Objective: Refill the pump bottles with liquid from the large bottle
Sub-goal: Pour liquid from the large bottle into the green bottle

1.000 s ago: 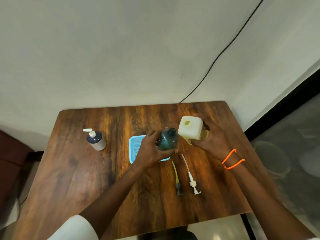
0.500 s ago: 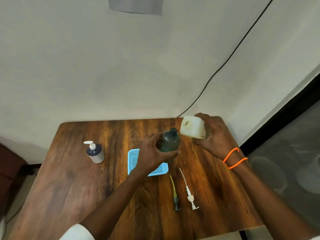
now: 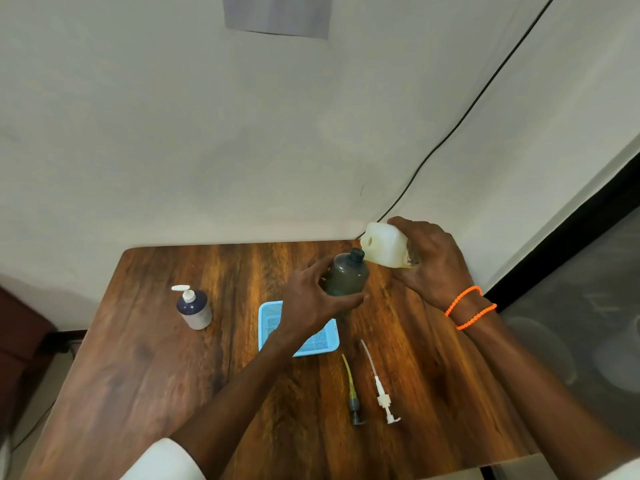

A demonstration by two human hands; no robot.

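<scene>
Pouring: large white bottle point(image 3: 384, 250) tipped over in the right hand point(image 3: 429, 261), its lower edge at the open neck of the dark pump bottle point(image 3: 346, 277), apparently so liquid drops straight in
Steadying: left hand point(image 3: 311, 303) wrapped round the dark bottle, holding it up to the large one
Pumps: dark pump point(image 3: 353, 393) and white pump point(image 3: 379, 384) lie nearer the person than both hands, removed to free the necks
Waiting: capped pump bottle point(image 3: 194, 308) stands well left of the left hand
Beneath: blue tray point(image 3: 270, 327) under the left wrist, likely for drips
</scene>
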